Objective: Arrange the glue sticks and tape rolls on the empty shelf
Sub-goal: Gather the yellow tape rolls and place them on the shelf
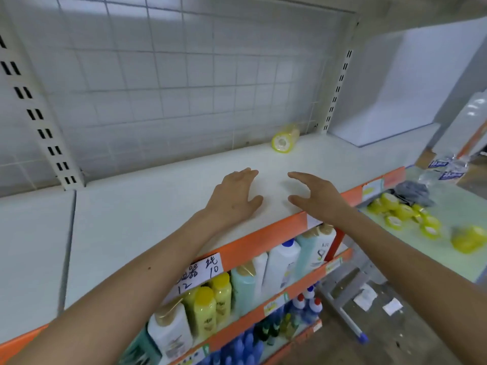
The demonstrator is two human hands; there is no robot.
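One yellow-wrapped pack of tape rolls (284, 139) lies on its side at the back right of the white shelf (158, 212), near the wire grid. My left hand (238, 196) rests flat on the shelf, fingers straight and holding nothing. My right hand (313, 193) hovers beside it over the shelf's front edge, fingers spread and empty. Both hands are well in front of the pack. Several more yellow tape rolls (405, 214) lie in a heap on a pale green table (458, 206) to the right. I see no glue sticks.
The shelf has an orange front rail (263, 241) with handwritten price tags. Bottles of shampoo and lotion (237, 288) fill the shelves below. A grey cloth (413, 191) and plastic-wrapped water bottles (445, 169) sit on the green table. A white box (390, 101) stands at right.
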